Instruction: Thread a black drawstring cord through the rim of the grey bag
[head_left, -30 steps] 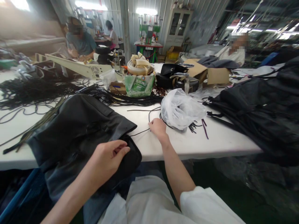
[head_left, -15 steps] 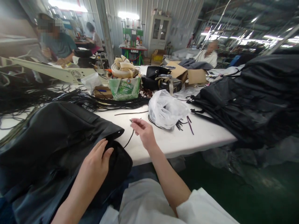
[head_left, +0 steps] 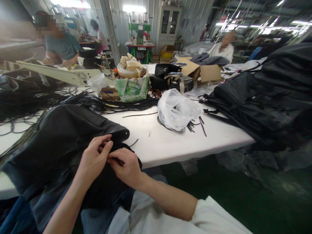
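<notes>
A black leather-like bag (head_left: pixel 60 143) lies across the table's left part and over my lap, with a small hole near the tip of its flap. My left hand (head_left: pixel 95 157) is closed at the bag's edge, thumb and fingers pinching the black material. Right beside it, my right hand (head_left: pixel 128 165) is closed in a pinch, its fingertips almost meeting the left thumb. What the right fingers hold is hidden. A short end of black cord (head_left: pixel 134 142) sticks out past the bag above my right hand.
On the white table (head_left: pixel 156 149) are a crumpled clear plastic bag (head_left: pixel 177 109), cut cord pieces (head_left: pixel 191 126), a bundle of black cords (head_left: pixel 104 105) and a green box (head_left: pixel 131 89) of webbing. Black bags (head_left: pixel 273 94) are piled at right. People (head_left: pixel 63 45) sit farther back.
My right hand has come left and down from above the table to the bag's edge beside my left hand. My left fingers have curled into a pinch. The view has shifted slightly.
</notes>
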{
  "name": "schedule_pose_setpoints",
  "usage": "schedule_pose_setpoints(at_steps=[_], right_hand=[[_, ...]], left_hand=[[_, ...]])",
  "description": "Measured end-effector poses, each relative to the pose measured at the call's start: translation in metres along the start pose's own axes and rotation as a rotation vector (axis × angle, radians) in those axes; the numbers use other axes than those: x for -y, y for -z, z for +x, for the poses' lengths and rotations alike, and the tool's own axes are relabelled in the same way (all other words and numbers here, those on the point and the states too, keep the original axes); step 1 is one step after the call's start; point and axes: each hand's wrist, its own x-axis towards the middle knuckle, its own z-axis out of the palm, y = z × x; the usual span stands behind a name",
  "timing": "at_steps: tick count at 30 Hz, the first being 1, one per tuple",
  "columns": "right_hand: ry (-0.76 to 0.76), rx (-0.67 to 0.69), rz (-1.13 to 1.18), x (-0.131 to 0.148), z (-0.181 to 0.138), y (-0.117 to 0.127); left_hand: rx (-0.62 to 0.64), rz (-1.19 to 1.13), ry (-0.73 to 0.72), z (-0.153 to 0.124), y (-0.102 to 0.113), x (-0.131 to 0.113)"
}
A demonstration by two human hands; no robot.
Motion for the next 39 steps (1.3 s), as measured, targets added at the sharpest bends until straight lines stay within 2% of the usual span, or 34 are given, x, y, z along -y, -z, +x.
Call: schedule_pose_setpoints(at_steps=[2, 7, 9, 14, 19, 23, 26, 29, 31, 33, 39], right_hand=[[0.017, -0.038, -0.047, 0.000, -0.003, -0.003], [0.037, -0.106, -0.103, -0.005, -0.011, -0.009], [0.054, -0.098, -0.102, -0.007, -0.013, -0.010], [0.039, -0.043, -0.084, -0.008, -0.016, -0.011], [-0.108, 0.032, -0.081, -0.007, -0.017, -0.011], [-0.183, 0.031, -0.005, -0.004, -0.018, -0.010], [-0.343, 0.046, 0.090, -0.005, -0.016, -0.008], [-0.628, 0.023, 0.365, -0.010, -0.010, -0.004], [-0.792, 0.013, 0.590, -0.016, -0.002, 0.002], [-0.894, 0.004, 0.737, -0.021, 0.010, 0.011], [-1.148, -0.026, 0.903, -0.034, 0.038, 0.025]], left_hand=[[0.022, 0.099, -0.037, 0.004, 0.008, 0.000], [0.294, 0.160, 0.026, 0.007, 0.014, -0.005], [0.346, 0.165, 0.057, 0.008, 0.013, -0.004], [0.302, 0.116, 0.105, 0.014, 0.016, 0.005], [0.295, 0.103, 0.078, 0.013, 0.013, 0.009], [0.202, 0.076, 0.074, 0.011, 0.009, 0.009], [0.105, -0.012, 0.094, 0.010, 0.007, 0.012], [0.076, -0.084, 0.096, 0.009, 0.006, 0.016], [0.097, -0.073, 0.078, 0.009, 0.006, 0.017], [0.131, -0.051, 0.052, 0.009, 0.006, 0.017], [0.269, -0.069, 0.022, 0.008, 0.007, 0.008]])
